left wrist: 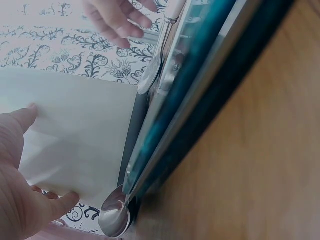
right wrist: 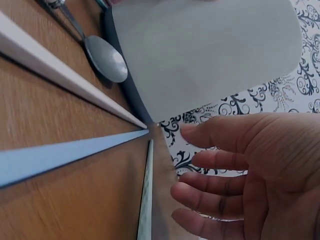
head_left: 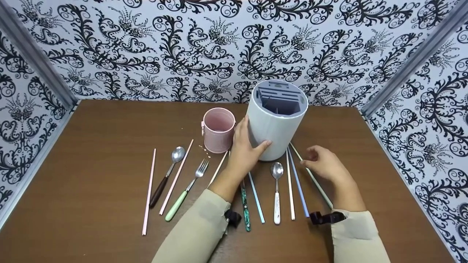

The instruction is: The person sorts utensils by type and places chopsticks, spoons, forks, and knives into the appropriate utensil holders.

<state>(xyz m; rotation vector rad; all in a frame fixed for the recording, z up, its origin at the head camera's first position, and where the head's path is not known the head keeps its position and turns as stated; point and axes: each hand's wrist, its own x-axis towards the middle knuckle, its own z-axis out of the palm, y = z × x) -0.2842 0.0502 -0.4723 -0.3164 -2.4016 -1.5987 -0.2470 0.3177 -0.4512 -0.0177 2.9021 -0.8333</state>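
My left hand (head_left: 243,149) holds the side of a white cylindrical utensil holder (head_left: 276,133), thumb in front and fingers round its left side. The holder's grey top has slots and a wide opening. In the left wrist view, the thumb and fingertips press its smooth wall (left wrist: 80,135). To its right, my right hand (head_left: 325,164) hovers with loosely bent fingers and nothing in them. Nearest to it lies a pale green chopstick (head_left: 318,185), apart from the fingers in the right wrist view. Blue (head_left: 299,186) and white (head_left: 290,186) chopsticks lie beside it.
A pink cup (head_left: 218,140) stands left of the holder. Across the brown table lie a white-handled spoon (head_left: 277,204), green-handled fork (head_left: 178,204), dark-handled spoon (head_left: 159,191), pink chopsticks (head_left: 148,197) and a dark green patterned handle (head_left: 245,208). Patterned walls enclose the table's back and sides.
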